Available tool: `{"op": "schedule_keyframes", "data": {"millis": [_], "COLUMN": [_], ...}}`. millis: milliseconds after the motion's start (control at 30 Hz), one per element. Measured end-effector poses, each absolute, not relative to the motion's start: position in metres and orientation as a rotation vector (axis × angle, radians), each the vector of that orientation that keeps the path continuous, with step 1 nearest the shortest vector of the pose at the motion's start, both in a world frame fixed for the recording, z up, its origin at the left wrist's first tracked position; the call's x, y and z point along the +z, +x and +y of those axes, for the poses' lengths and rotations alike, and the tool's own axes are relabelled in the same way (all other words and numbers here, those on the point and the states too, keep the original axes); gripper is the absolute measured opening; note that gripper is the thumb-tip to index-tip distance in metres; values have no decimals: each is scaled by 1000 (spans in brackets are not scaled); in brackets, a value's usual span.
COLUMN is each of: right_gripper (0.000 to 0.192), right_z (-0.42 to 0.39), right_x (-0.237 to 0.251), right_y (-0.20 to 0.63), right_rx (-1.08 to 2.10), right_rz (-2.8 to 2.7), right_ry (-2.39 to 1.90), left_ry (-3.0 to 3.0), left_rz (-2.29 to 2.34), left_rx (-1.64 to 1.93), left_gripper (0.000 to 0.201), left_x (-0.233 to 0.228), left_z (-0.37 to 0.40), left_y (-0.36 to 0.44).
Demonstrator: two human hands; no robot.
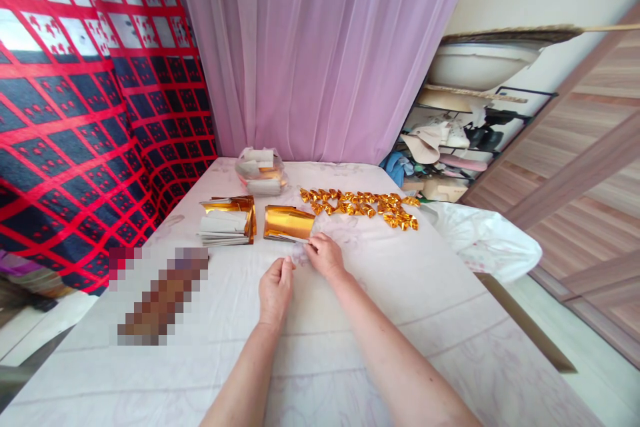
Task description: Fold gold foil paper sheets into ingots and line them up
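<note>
A pixelated brown and red block (160, 293) on the white-clothed surface (400, 320) cannot be identified; both forearms are cut off by the bottom edge.

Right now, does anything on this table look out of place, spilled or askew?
Nothing looks spilled or damaged. The folded gold pieces lie in a loose, uneven row, and the two gold paper stacks sit slightly askew. Both hands pinch a pale sheet, hard to make out against the white tablecloth.

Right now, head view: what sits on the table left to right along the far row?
Stack of gold and white sheets → gold foil sheets, touched by the right hand → row of folded gold pieces → white plastic bag.
</note>
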State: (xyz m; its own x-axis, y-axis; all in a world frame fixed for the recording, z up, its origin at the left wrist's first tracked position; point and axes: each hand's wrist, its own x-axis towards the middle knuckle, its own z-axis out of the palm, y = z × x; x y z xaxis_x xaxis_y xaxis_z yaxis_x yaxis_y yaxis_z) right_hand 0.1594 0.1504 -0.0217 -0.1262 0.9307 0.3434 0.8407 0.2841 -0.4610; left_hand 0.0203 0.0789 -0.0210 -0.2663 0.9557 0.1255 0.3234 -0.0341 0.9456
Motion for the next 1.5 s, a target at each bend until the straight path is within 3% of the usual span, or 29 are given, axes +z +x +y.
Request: {"op": "schedule_keyframes", "data": {"millis": [500,700,867,1067,1200,1500], "right_gripper": [20,23,41,52,54,43], "right_z": [91,83,99,116,119,110], "right_x": [-3,25,15,-23,-29,-31], "right_y": [212,221,233,242,240,239], "right_rx": [200,667,921,800,680,229], "right_rz": [-1704,-1407,-1272,-1290,-1350,-1549], "right_ry": [-1398,-1339,-1500,-1679,-1767,-1873], "left_ry": [1366,1368,1389,1471,1659,2446], "left_rz": [1625,1629,1642,1665,1637,1525], "left_rx": [1311,1308,1295,1265,1180,761], "left_gripper": [44,45,45,43,27,32], "left_x": [-22,-23,-21,-21,-19,-18], "left_z": [78,78,78,77,73,66], "left_y": [20,20,19,19,22,29]}}
